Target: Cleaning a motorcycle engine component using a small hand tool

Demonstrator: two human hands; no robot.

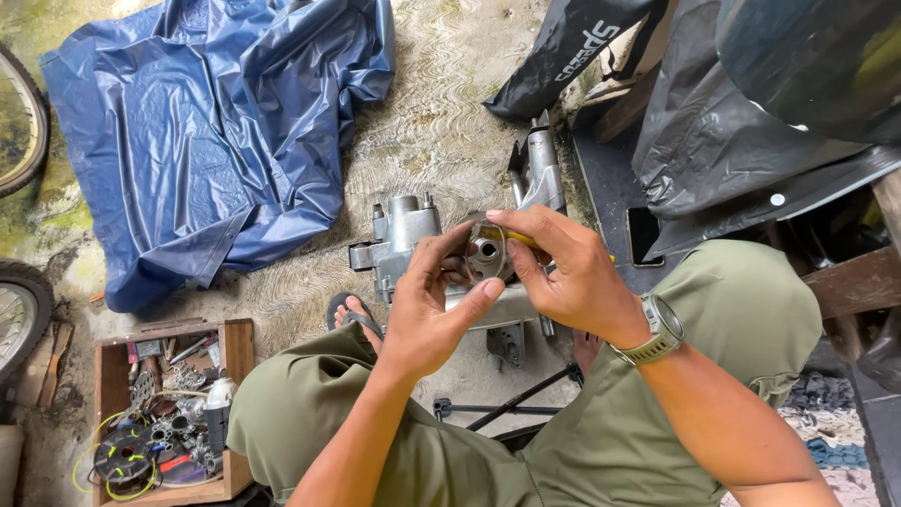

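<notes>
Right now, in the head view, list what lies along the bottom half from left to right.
Spoked wheel → wooden box of parts → left hand → round metal part → right hand → wristwatch → wooden beam.

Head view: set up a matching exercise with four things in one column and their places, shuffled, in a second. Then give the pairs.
Things:
1. blue tarp
2. wooden box of parts
3. round metal part
4. wristwatch

Places:
A. held between the fingers of both hands
B. on the right hand's wrist
C. spread on the ground, upper left
D. on the ground by the left knee, lower left

Pairs: 1-C, 2-D, 3-A, 4-B
</notes>
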